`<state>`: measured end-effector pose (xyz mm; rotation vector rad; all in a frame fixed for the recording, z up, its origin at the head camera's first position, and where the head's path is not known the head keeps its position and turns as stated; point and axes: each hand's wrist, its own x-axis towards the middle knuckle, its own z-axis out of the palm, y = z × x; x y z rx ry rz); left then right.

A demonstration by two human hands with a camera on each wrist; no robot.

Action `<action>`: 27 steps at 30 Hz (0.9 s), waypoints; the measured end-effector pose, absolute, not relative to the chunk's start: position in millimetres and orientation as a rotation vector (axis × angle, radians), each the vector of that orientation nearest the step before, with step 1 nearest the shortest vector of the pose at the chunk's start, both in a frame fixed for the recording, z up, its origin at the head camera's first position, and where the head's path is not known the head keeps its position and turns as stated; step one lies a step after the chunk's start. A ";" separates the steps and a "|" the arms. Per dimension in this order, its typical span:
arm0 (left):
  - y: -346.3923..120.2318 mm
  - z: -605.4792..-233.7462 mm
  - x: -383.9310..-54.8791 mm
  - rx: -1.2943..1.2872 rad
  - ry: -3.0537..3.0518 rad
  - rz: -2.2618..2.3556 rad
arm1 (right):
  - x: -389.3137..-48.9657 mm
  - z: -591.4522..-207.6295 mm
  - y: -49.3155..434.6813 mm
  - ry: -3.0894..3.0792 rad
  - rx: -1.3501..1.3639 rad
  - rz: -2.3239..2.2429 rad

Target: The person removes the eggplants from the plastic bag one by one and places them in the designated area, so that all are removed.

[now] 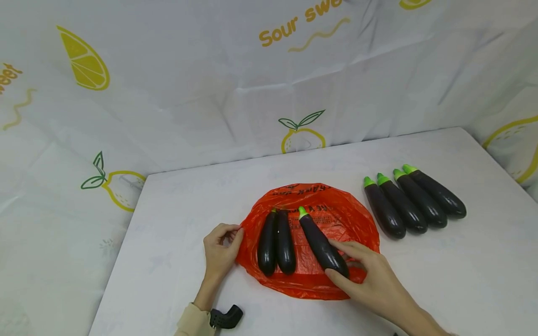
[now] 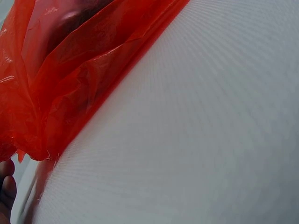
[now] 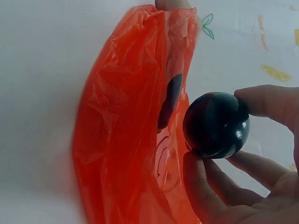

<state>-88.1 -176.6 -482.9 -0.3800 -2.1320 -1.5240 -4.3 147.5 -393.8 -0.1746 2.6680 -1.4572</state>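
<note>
An eggplant (image 1: 322,245) with a bright green stem end is gripped by my right hand (image 1: 371,275), thumb on one side and fingers on the other. It is over the opened red plastic bag (image 1: 307,287). In the right wrist view, the round dark end of this eggplant (image 3: 216,125) sits between the thumb and fingers. Two more eggplants, one at the left (image 1: 266,245) and one beside it (image 1: 286,245), lie side by side in the bag. My left hand (image 1: 221,249) pinches the bag's left edge; its fingertips barely show in the left wrist view beside the red plastic (image 2: 70,102).
To the right of the bag, several eggplants (image 1: 414,200) lie in a slanted row on the white table (image 1: 470,280). A white cloth with lemon prints (image 1: 201,93) hangs behind the table. A black band (image 1: 227,317) is on the left wrist.
</note>
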 end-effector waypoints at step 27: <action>-165.7 -453.8 -78.3 -0.360 -2.155 -1.496 | -5.2 -389.5 161.2 2.835 -0.195 -1.421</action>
